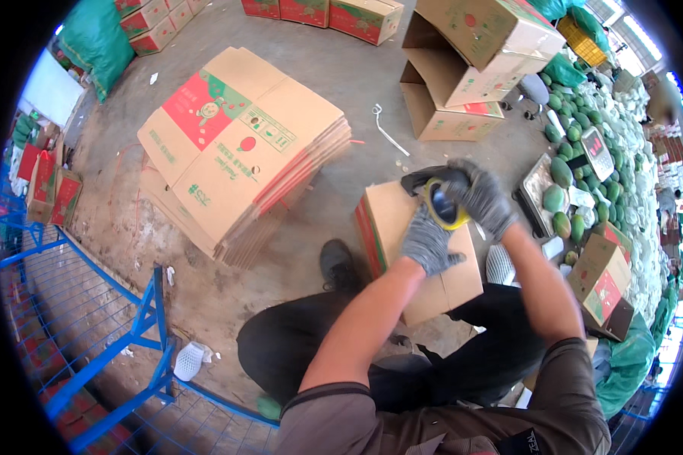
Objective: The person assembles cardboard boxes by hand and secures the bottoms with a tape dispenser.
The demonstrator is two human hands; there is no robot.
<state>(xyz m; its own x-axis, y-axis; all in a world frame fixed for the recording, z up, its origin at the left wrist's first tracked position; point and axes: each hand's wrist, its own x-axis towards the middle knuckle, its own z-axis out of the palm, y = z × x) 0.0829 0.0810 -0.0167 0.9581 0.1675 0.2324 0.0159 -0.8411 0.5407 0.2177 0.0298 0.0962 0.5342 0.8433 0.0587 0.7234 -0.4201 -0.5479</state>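
To the left of the fingers and farther ahead, a stack of flattened cartons (243, 129) is laid on the floor, while a smaller brown carton (440, 290) is set directly beneath them. The gloved left hand (430, 243) is held over that carton's top, thumb spread apart from its fingers, and the gloved right hand (480, 199) is clamped on a tape dispenser (455, 224), its yellow rim placed beside the left fingertips; whether it is touched by them cannot be told.
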